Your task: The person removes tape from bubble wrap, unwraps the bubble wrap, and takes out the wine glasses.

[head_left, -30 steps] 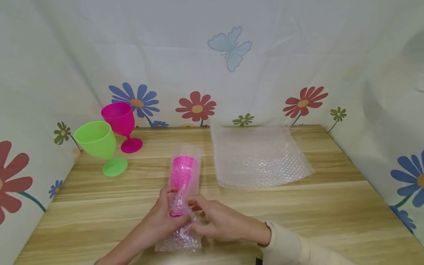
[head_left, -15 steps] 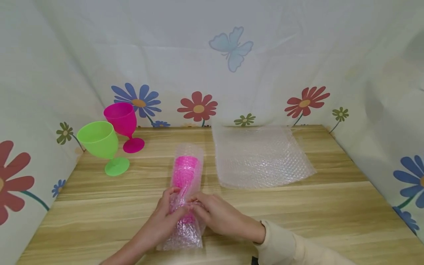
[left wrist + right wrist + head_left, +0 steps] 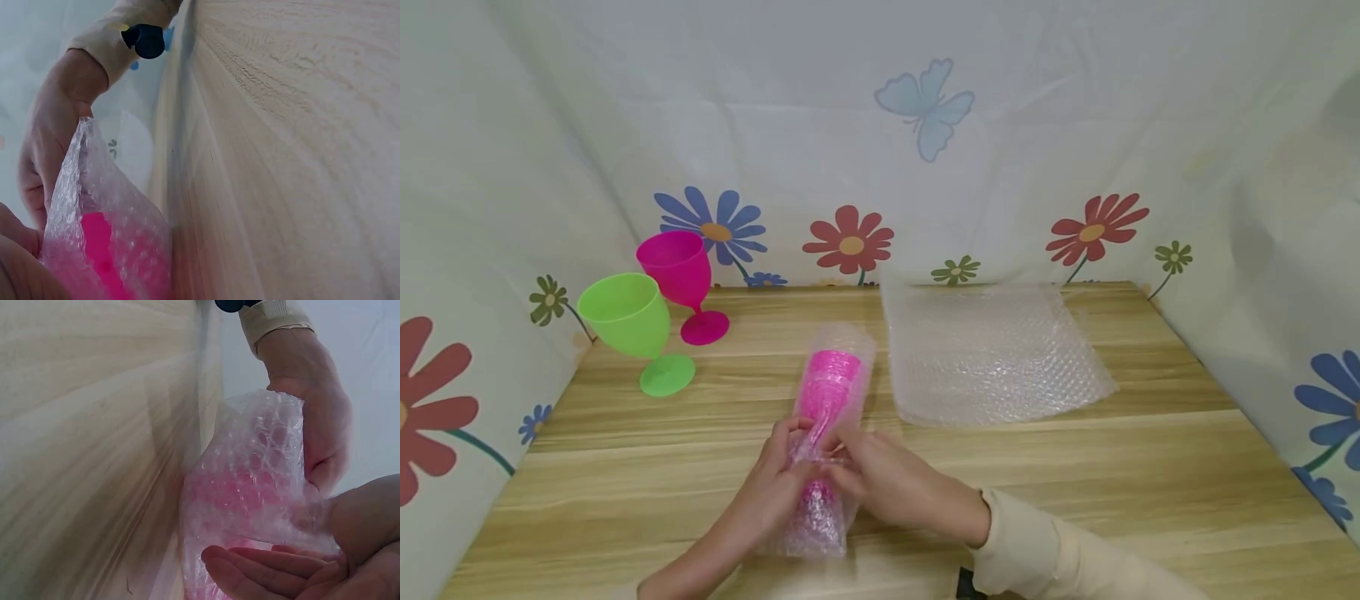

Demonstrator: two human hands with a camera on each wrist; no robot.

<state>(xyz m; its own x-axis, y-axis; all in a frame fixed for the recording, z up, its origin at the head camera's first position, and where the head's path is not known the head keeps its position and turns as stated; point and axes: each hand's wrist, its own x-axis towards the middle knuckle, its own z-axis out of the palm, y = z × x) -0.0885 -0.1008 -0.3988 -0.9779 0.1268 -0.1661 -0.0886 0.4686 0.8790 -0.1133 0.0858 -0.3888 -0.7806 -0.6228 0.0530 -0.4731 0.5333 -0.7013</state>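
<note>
A pink goblet lies on the table, rolled in clear bubble wrap, its foot end toward me. My left hand grips the wrapped goblet around the stem from the left. From the other side, my right hand pinches the wrap's loose edge between thumb and fingers. In the right wrist view, the right fingers lie under a fold of wrap with the thumb over it. The left wrist view shows an open end of the wrap with bare pink inside.
A green goblet and another pink goblet stand upright at the back left. A flat bubble wrap sheet lies on the wooden table at the back right. Flower-printed cloth surrounds the table.
My right hand has closed in on the wrap at the stem, drawing its edge over the foot. The bundle's far end has swung slightly right.
</note>
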